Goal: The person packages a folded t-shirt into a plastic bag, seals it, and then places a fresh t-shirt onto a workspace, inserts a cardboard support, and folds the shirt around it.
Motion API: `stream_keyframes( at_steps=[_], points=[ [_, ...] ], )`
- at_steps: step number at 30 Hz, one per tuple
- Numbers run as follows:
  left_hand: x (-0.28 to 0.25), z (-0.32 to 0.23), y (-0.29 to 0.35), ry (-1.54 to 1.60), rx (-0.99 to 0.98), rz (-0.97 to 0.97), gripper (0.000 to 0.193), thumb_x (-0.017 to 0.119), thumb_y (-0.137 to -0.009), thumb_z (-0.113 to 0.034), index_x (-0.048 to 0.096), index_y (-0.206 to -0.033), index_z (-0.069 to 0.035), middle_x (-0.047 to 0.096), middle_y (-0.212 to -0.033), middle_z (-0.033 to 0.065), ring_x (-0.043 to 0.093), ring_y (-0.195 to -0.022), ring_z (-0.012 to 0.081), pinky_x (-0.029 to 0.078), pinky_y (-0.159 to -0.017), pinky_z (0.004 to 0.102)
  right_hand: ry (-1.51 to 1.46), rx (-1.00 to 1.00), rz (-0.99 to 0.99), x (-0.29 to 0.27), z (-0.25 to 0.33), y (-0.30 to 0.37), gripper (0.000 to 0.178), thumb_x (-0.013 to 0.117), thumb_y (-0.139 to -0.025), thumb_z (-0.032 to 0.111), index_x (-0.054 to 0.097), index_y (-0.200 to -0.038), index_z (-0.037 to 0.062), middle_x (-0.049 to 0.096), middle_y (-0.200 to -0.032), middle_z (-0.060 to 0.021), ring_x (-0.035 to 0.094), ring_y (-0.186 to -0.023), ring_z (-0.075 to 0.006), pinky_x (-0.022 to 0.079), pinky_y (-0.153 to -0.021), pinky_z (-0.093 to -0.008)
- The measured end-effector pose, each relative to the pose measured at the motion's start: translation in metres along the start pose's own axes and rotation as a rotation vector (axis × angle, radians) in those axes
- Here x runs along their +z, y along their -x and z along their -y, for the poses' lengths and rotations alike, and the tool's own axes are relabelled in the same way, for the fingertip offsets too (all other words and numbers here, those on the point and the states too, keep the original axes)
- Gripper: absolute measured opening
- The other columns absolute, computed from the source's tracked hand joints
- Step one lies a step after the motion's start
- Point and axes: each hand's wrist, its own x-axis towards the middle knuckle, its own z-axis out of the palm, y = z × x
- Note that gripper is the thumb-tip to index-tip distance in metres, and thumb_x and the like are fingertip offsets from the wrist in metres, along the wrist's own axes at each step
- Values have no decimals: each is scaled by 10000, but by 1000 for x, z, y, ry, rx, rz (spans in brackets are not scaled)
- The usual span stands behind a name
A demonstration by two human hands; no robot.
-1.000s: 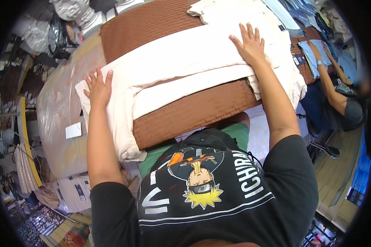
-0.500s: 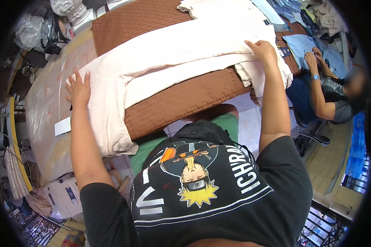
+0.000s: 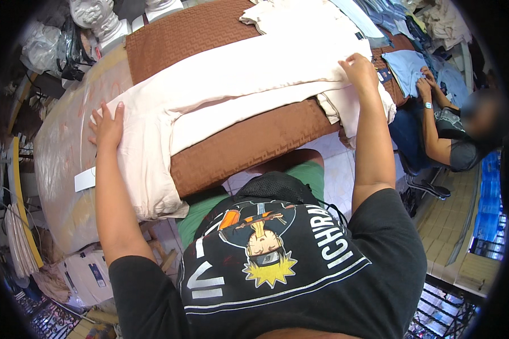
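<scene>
A pair of cream trousers (image 3: 226,70) lies lengthwise over a brown patterned cloth (image 3: 249,133), with its wide top part at the left and its legs running right. My left hand (image 3: 107,125) rests flat and open on the left edge of the trousers, fingers spread. Below that hand hangs a white card tag (image 3: 85,179). Toward the right end of the legs, my right hand (image 3: 360,72) has its fingers bent together in a pinch on the cloth; the fingertips are partly hidden. Folded cream garments (image 3: 345,110) lie beneath the leg ends.
A plastic-wrapped surface (image 3: 59,152) adjoins at the left. White busts (image 3: 96,20) stand at the far left. On the right, a co-worker (image 3: 435,127) handles a light blue garment (image 3: 404,68). Blue clothes (image 3: 379,20) are piled at the far right.
My right hand's fingers have drawn closer together at the trouser legs. My left hand stays spread in the same place. The whole view has shifted slightly.
</scene>
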Motion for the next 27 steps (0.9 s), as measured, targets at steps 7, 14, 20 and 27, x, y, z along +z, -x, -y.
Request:
stream_keyframes(
  at_steps=[7,14,20,27],
  points=[
    [13,-8,-17,-89,101,-20,686,294,-894,-612,265,-1432,-186,152,-1506,122,107,-1386,343,85,-1052,621,81,-699,-220,61,67,-25,530,460,-894,457,456,-1298,114,381,-1388,-144,302,-1310,-308,312,-1031,-455],
    [15,-3,-4,-65,75,-59,684,329,-878,-623,279,-1427,-217,183,-1504,80,130,-1383,341,108,-1043,625,-20,-506,-210,94,41,-33,690,392,-866,614,380,-1364,136,285,-1436,-189,176,-1354,-387,149,-1058,-588],
    [20,-1,-9,58,96,-33,728,347,-852,-657,276,-1429,-217,172,-1508,96,106,-1379,382,81,-1034,643,80,-436,-138,104,39,-41,653,351,-889,599,341,-1396,187,235,-1481,-128,170,-1372,-335,145,-1069,-563],
    [-85,65,51,845,171,-278,535,552,-872,-436,539,-1206,-18,545,-1208,179,489,-1150,239,357,-960,304,189,-550,-434,46,78,-4,674,472,-880,525,305,-1409,142,308,-1450,-121,243,-1353,-317,122,-1042,-619]
  ],
)
